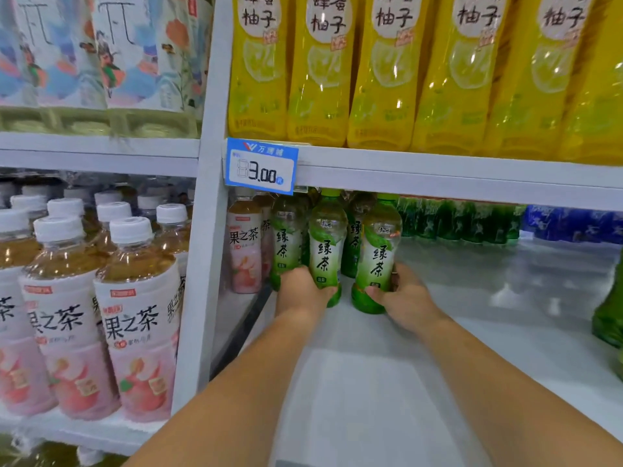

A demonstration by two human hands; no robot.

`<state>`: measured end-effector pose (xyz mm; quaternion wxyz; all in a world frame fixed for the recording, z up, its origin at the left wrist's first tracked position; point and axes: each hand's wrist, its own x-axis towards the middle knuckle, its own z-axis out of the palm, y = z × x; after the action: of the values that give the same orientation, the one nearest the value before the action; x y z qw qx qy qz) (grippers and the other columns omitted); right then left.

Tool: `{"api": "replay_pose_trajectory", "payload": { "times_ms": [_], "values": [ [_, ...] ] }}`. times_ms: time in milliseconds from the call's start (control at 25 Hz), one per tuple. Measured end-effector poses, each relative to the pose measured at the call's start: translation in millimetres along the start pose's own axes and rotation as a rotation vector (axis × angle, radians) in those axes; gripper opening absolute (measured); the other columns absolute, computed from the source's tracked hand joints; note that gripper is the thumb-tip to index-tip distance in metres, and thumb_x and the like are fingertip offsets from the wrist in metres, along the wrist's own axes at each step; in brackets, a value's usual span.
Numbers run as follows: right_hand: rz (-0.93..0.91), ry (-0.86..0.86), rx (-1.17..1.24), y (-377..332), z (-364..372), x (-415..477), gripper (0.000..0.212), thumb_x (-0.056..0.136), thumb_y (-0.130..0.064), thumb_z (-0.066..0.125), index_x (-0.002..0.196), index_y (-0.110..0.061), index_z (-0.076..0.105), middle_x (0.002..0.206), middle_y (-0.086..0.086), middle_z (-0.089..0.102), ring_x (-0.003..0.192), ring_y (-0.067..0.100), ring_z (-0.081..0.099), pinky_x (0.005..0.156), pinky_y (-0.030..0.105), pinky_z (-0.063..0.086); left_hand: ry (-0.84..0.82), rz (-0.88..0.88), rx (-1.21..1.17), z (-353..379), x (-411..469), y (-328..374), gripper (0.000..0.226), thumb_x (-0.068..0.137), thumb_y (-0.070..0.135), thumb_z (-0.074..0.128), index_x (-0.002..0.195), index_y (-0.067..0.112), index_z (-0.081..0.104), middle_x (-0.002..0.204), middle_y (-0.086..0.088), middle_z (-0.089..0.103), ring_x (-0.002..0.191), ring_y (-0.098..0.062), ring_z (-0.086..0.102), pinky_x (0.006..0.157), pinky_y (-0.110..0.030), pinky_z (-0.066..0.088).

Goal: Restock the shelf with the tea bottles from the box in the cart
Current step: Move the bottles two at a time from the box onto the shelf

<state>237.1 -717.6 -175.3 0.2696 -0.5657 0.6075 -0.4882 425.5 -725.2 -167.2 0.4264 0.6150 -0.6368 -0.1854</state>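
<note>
Two green tea bottles stand upright on the white shelf board (371, 382), deep under the upper shelf. My left hand (301, 291) grips the left bottle (327, 244) near its base. My right hand (401, 296) grips the right bottle (378, 254) low down, thumb across the front. More green tea bottles (286, 241) stand behind and to the left of them. Both forearms reach in from the bottom of the head view. The box and the cart are out of view.
Peach tea bottles (244, 244) stand at the shelf's left end, and more (135, 315) fill the bay to the left. Yellow citrus bottles (387, 72) line the shelf above, with a price tag (261, 166). Another green bottle (610, 318) shows at the right edge. Green packs (455, 224) sit at the back.
</note>
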Motion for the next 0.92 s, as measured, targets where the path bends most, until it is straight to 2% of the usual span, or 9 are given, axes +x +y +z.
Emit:
{"api": "replay_pose_trajectory", "payload": {
  "times_ms": [120,240,320,480,640,720,920],
  "values": [
    [-0.009,-0.013,0.033,7,4,17,0.053,0.08,-0.019,0.084,0.125,-0.02,0.056,0.12,0.0,0.07,0.11,0.021,0.068,0.101,0.046,0.054,0.044,0.039,0.034,8,10,-3,0.039,0.082,0.031,0.082,0.108,0.006,0.068,0.108,-0.01,0.073,0.1,-0.028,0.068,0.088,-0.038,0.056],
    [-0.011,-0.027,0.069,4,11,21,0.045,0.087,-0.012,0.079,0.124,-0.019,0.055,0.115,-0.004,0.067,0.106,0.015,0.066,0.094,0.032,0.052,0.082,0.078,0.061,18,15,-8,0.039,0.085,0.033,0.079,0.11,0.005,0.067,0.113,-0.013,0.066,0.103,-0.029,0.064,0.092,-0.04,0.053],
    [-0.029,-0.01,0.064,9,16,27,0.044,0.089,-0.01,0.076,0.128,-0.016,0.056,0.116,-0.002,0.067,0.11,0.018,0.066,0.091,0.028,0.05,0.104,0.096,0.089,24,16,-9,0.037,0.089,0.036,0.075,0.111,0.008,0.068,0.117,-0.012,0.06,0.103,-0.028,0.061,0.094,-0.04,0.05],
    [-0.077,-0.014,0.016,12,20,29,0.044,0.093,-0.021,0.073,0.134,-0.022,0.056,0.119,-0.003,0.066,0.103,0.013,0.064,0.077,0.016,0.047,0.143,0.09,0.135,26,16,-8,0.038,0.091,0.042,0.071,0.11,0.01,0.065,0.113,-0.007,0.057,0.101,-0.028,0.061,0.087,-0.038,0.051],
    [-0.089,-0.019,-0.02,12,21,28,0.047,0.095,-0.026,0.07,0.137,-0.028,0.051,0.117,-0.009,0.064,0.11,0.016,0.063,0.097,0.035,0.05,0.164,0.073,0.096,24,18,-10,0.034,0.084,0.047,0.077,0.096,0.016,0.068,0.099,-0.002,0.06,0.09,-0.027,0.064,0.078,-0.039,0.055],
    [-0.086,-0.03,-0.019,13,22,26,0.048,0.094,-0.026,0.071,0.137,-0.029,0.051,0.118,-0.01,0.065,0.114,0.018,0.063,0.102,0.042,0.051,0.172,0.059,0.114,23,19,-11,0.034,0.082,0.051,0.077,0.091,0.02,0.068,0.095,0.001,0.062,0.088,-0.026,0.065,0.073,-0.038,0.054],
    [-0.098,-0.034,-0.049,10,20,25,0.046,0.094,-0.029,0.071,0.135,-0.027,0.053,0.119,-0.009,0.064,0.111,0.017,0.063,0.1,0.04,0.051,0.194,0.046,0.162,21,20,-10,0.038,0.08,0.058,0.075,0.095,0.023,0.067,0.1,0.004,0.064,0.095,-0.023,0.064,0.07,-0.033,0.049]
  ]
}}
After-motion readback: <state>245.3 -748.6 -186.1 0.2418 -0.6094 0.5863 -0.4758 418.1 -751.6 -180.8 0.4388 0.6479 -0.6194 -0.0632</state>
